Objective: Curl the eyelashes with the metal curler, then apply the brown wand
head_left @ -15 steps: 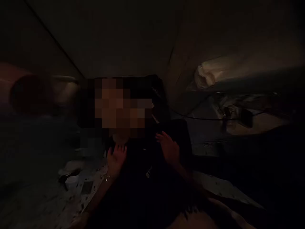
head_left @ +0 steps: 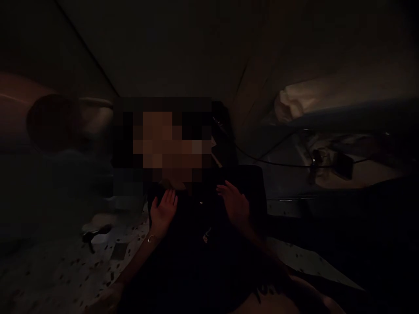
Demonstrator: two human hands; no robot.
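In dim light, a dark shirt (head_left: 196, 261) with a small button and a small light emblem fills the lower middle, below a pixelated patch. My left hand (head_left: 164, 211) is raised over the left side of this shirt near its collar, fingers extended, a thin bracelet on the wrist. Across from it, my right hand (head_left: 234, 203) is over the shirt's right side, its fingers stretched toward the middle. Neither hand shows anything held. Whether the palms touch the cloth is too dark to tell.
Speckled flooring (head_left: 72, 279) spreads at lower left, with a dark, handled-looking object (head_left: 94, 235) above it. A dark reddish round shape (head_left: 50, 124) is at far left. On the right, a black cable (head_left: 275, 163) runs below a pale, folded-looking form (head_left: 291, 104).
The view has shifted, so the surroundings sit slightly farther right. My left hand has risen a little, fingers still extended. The right hand looks nearly unchanged.
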